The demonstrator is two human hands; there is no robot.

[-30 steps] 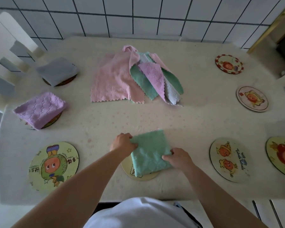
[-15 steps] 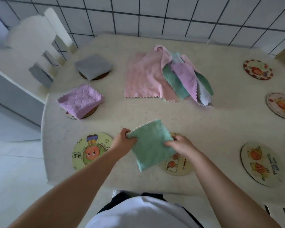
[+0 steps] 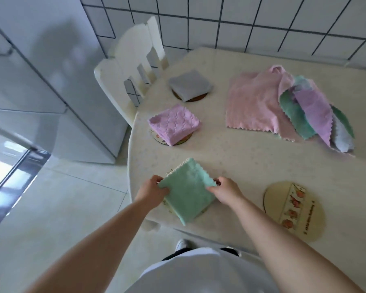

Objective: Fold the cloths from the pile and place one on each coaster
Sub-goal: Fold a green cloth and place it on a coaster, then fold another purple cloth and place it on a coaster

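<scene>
Near the table's [image 3: 251,166] edge, both hands' grips pinch the green cloth [image 3: 187,192], bare coaster [image 3: 294,210] just right.

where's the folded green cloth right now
In the head view the folded green cloth is at the table's near left edge, over a mostly hidden coaster, pinched between the left hand and right hand.

Small dark lettering along the bare coaster [image 3: 294,210], too blurred to read.
</scene>
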